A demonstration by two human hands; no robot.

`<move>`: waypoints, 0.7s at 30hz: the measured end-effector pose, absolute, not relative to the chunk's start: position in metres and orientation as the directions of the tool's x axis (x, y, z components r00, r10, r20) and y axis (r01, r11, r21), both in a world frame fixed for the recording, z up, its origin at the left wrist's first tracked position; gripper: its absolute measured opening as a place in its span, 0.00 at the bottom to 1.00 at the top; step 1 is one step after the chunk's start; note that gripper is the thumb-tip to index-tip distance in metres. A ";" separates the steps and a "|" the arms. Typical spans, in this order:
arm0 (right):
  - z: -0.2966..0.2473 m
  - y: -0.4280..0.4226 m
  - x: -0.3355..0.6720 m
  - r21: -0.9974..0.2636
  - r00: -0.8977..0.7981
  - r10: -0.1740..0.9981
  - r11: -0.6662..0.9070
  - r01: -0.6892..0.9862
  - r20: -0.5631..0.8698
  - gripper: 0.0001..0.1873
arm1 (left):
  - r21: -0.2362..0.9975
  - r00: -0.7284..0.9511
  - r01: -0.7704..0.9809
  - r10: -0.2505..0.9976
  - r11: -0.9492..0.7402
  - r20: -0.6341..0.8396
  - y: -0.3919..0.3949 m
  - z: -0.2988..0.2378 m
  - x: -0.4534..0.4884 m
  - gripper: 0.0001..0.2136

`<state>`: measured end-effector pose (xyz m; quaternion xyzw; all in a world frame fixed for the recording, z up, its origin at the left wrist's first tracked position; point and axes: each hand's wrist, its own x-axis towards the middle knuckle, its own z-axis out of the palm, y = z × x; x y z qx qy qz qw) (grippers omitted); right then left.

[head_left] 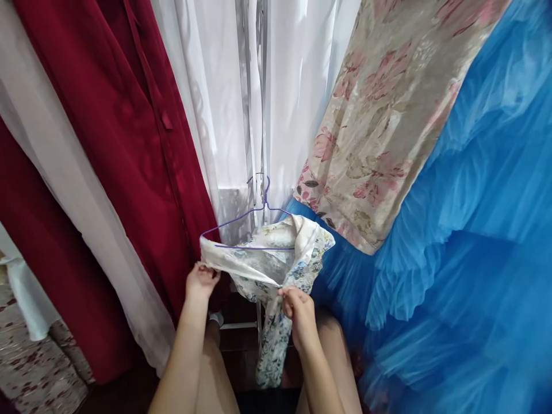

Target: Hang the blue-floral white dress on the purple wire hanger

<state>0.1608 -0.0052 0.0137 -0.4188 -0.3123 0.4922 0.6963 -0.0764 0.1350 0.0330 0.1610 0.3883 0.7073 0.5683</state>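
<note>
A purple wire hanger (233,219) hangs in front of me, its hook up. Over its right end lies a white garment with a blue and green flower print (273,333), and a strip of its pale edge reaches the hanger's left end. My left hand (202,280) pinches the garment's edge just below that left end. Lower and to the right, my right hand (298,307) pinches the neckline edge between thumb and fingers. The garment's opening gapes between both hands, and its lower part hangs down in a narrow length between my legs.
Dark red fabric (116,115) hangs at the left, with white fabric (293,86) at the back centre. On the right hang a beige cloth with pink flowers (379,126) and a ruffled blue tulle skirt (487,241). A metal pole (264,115) stands behind the hanger.
</note>
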 end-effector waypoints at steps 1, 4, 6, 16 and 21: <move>0.001 -0.007 0.169 -0.851 0.365 0.930 0.165 -0.499 -0.033 0.15 | 0.708 -0.268 -0.706 0.925 0.002 -0.270 0.121 0.017 -0.067 0.15; -0.039 -0.014 0.205 -0.757 0.449 0.880 0.185 -0.626 -0.156 0.14 | 0.557 -0.100 -0.813 0.903 0.168 -0.418 0.080 -0.022 -0.037 0.12; -0.059 -0.020 0.227 -0.770 0.518 0.843 0.233 -0.594 -0.145 0.14 | 0.434 0.021 -0.873 0.906 0.223 -0.423 0.054 -0.036 -0.016 0.11; -0.010 -0.048 0.178 -0.889 0.009 0.995 -0.087 -0.449 -0.102 0.29 | 0.845 0.218 -0.530 0.974 0.068 0.059 -0.024 0.011 0.053 0.14; 0.009 -0.063 0.160 -0.771 -0.385 0.915 -0.332 -0.544 -0.122 0.40 | 0.959 0.174 -0.220 0.960 -0.180 0.220 -0.020 0.017 0.030 0.13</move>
